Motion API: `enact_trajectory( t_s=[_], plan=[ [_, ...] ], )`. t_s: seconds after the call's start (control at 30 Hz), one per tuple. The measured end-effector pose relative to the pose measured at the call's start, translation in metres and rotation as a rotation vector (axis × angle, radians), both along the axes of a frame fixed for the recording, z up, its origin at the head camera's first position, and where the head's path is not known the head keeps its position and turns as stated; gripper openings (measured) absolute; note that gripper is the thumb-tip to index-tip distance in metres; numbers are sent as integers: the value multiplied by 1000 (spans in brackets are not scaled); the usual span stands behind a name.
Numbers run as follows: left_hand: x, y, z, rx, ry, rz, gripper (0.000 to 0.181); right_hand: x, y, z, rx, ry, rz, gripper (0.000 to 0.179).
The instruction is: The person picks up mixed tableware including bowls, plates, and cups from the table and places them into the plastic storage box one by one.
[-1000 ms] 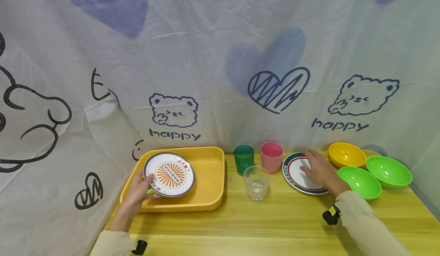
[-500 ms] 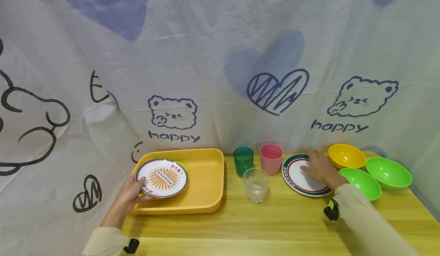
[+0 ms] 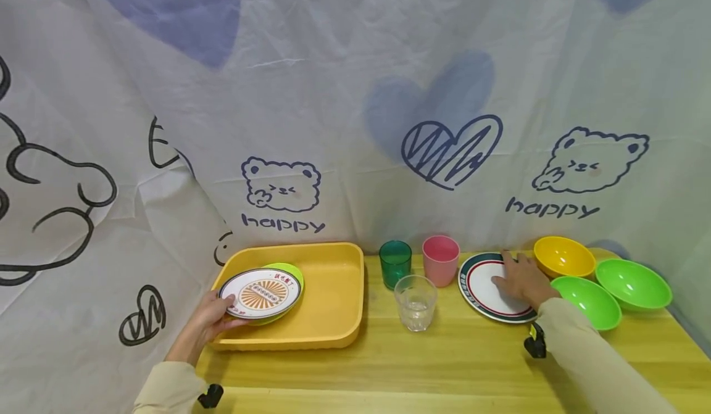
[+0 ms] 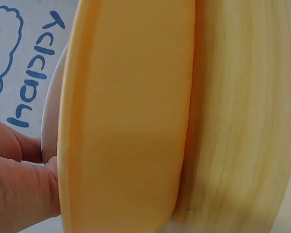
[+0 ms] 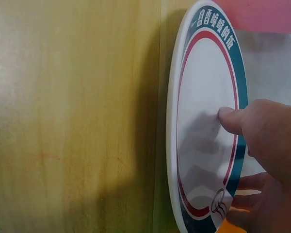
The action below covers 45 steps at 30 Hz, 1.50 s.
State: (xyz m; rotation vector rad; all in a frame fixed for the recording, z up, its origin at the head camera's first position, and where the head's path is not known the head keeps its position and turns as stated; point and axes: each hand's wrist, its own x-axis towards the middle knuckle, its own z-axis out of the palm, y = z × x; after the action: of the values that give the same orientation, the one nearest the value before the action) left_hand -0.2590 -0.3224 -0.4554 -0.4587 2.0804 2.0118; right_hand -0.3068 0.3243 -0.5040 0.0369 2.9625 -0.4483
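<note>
My left hand (image 3: 213, 317) grips a white plate (image 3: 262, 293) with an orange sunburst by its left edge, thumb on top. That plate sits low over a lime-green dish (image 3: 295, 272) inside the yellow tray (image 3: 336, 290); the dish is largely covered. In the left wrist view the tray's wall hides most of the plate. Over on the right, my right hand (image 3: 524, 281) is at a white plate (image 3: 482, 283) with a dark green rim and red ring. The right wrist view shows its thumb (image 5: 233, 120) over the plate's face and the other fingers at the rim.
A green cup (image 3: 395, 264), a pink cup (image 3: 441, 263) and a clear glass (image 3: 416, 306) stand between tray and right plate. Beyond the right hand are a yellow bowl (image 3: 563, 257) and two green bowls (image 3: 633, 284). A printed cloth (image 3: 355, 93) hangs behind the wooden table (image 3: 444, 364).
My left hand has lowered the sunburst plate and shifted it slightly left, revealing more of the lime-green dish. The right hand's fingers have shifted slightly at the rim; its plate has stayed put.
</note>
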Motion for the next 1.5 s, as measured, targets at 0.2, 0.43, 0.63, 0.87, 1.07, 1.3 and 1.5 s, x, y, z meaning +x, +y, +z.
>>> enact_trajectory(
  t_s=[0.2, 0.43, 0.63, 0.87, 1.07, 1.3, 1.5],
  plan=[
    [-1, -3, -1, 8, -50, -10, 59, 4, -1, 2, 24, -63, -25, 92],
    [-1, 1, 1, -138, -11, -60, 48, 2, -1, 6, 19, -100, -39, 91],
    [3, 8, 6, -210, 1, -77, 38, 0, 0, 8, 11, -140, -47, 97],
    [8, 11, 8, -307, 32, -129, 36, 3, -2, 10, -6, -45, -86, 104],
    [8, 9, 4, -386, 25, -121, 29, 4, -11, 19, 5, 67, -119, 102],
    [8, 6, 1, -393, 26, -100, 28, 7, -20, 28, -50, 172, -109, 72],
    [8, 11, 3, -478, 79, -133, 49, 11, -22, 41, -34, 200, -91, 45]
  ],
)
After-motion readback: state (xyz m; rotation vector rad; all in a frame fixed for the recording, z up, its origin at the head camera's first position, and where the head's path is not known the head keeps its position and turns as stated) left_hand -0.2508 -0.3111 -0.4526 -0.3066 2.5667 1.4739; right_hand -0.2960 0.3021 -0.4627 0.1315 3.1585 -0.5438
